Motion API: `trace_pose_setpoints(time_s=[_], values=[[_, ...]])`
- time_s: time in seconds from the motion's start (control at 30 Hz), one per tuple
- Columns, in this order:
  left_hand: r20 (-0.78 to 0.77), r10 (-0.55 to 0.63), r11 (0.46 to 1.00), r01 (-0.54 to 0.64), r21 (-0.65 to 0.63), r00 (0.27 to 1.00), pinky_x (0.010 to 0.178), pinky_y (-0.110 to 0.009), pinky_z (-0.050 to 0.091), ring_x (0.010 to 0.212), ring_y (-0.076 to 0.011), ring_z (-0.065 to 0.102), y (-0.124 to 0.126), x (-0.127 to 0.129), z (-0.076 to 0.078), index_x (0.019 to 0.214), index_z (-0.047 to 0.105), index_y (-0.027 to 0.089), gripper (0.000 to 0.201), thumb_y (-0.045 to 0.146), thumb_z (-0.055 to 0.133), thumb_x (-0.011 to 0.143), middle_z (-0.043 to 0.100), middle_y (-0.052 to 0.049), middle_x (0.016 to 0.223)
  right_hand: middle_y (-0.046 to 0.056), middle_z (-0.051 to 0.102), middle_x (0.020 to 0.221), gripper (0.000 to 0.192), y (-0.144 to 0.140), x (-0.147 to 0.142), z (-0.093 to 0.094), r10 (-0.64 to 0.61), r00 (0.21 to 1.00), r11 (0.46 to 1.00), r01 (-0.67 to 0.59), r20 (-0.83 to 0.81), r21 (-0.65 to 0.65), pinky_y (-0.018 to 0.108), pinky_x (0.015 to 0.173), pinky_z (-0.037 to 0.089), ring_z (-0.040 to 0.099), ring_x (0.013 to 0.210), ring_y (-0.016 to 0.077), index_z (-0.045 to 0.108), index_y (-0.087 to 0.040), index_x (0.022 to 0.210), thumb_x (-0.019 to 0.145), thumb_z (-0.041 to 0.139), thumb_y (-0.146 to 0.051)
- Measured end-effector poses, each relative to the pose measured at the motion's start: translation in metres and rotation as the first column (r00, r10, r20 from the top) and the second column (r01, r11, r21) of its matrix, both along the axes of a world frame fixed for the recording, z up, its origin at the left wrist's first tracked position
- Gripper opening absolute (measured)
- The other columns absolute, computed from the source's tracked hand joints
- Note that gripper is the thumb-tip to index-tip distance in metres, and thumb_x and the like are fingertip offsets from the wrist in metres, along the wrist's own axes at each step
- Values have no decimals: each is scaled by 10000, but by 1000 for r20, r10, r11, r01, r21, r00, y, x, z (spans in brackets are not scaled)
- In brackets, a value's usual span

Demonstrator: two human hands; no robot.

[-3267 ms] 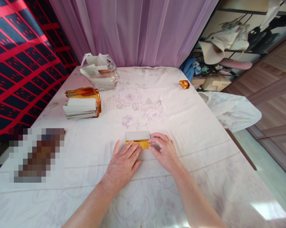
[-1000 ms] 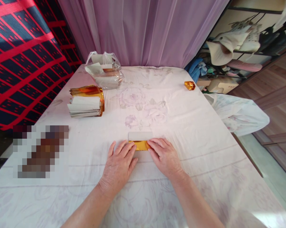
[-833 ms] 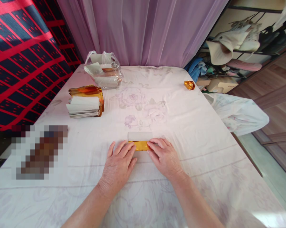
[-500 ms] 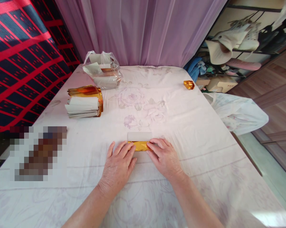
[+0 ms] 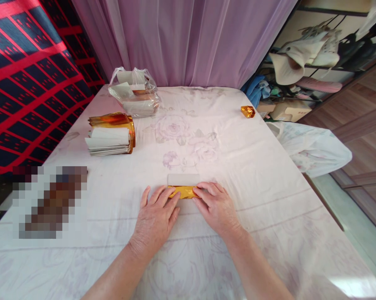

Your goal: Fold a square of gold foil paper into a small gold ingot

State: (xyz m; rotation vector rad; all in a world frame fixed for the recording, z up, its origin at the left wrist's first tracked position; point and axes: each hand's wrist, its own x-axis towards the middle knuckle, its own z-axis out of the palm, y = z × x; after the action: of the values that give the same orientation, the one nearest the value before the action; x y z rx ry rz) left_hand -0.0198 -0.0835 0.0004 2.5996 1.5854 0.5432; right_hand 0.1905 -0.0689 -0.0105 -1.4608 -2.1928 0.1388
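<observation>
Left hand [image 5: 157,214] lies flat, ungrasping, on gold paper [image 5: 186,192]; right hand [image 5: 218,208] keeps its grip pinched at the end. Uneven finger pressure could skew the fold.

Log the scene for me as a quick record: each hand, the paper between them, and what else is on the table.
Left hand: palm down, fingertips on the paper's left end
Right hand: fingertips at the paper's right end; grip unclear
Paper: pale far part, gold near part, flat on the table
Paper stack: left side, gold and white
Plastic bag: behind the stack, papers inside
Gold piece: near the table's right edge
</observation>
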Motion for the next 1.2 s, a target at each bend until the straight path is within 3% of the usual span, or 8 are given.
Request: trace_pose_setpoints(time_s=[0.17,0.33,0.57,0.83,1.2], values=[[-2,3,1000,-3,-6,1000,1156,-542,242,1205,-265,553,0,1,0,1230,654,262,330,254,479,950,669,-37,1265,77,679,1057,198,1,-1,3,-5,1000,1000,5,8,22,401,842,504,592,934,227,729,-225,1034,929,561,-227],[-7,9,1000,-9,0,1000,1161,-536,226,1201,-264,556,-1,2,0,1235,652,253,329,242,492,948,670,-36,1262,69,673,923,216,2,-9,6,5,1000,998,-7,30,63,363,747,506,579,830,213,741,-219,898,911,541,-141],[0,27,1000,-27,2,1000,1169,-510,210,1209,-249,557,-1,4,-1,1227,655,247,310,266,554,935,674,-27,1256,61,683,915,236,4,-16,-5,31,990,999,-25,-140,44,334,763,519,628,843,189,722,-209,949,910,510,-114],[4,28,1000,-28,1,1000,1174,-512,190,1215,-249,550,-2,3,-1,1231,652,247,308,276,534,948,672,-29,1262,51,681,881,202,5,-14,-4,5,983,1000,-3,-181,8,320,753,514,638,821,181,706,-214,899,915,519,-140],[5,30,1000,-30,1,1000,1167,-512,201,1215,-249,552,-1,2,-2,1241,644,252,320,275,555,935,670,-28,1267,47,690,905,155,2,-6,-4,-98,990,994,92,-100,-61,357,759,501,622,834,209,718,-215,941,879,584,-167]])
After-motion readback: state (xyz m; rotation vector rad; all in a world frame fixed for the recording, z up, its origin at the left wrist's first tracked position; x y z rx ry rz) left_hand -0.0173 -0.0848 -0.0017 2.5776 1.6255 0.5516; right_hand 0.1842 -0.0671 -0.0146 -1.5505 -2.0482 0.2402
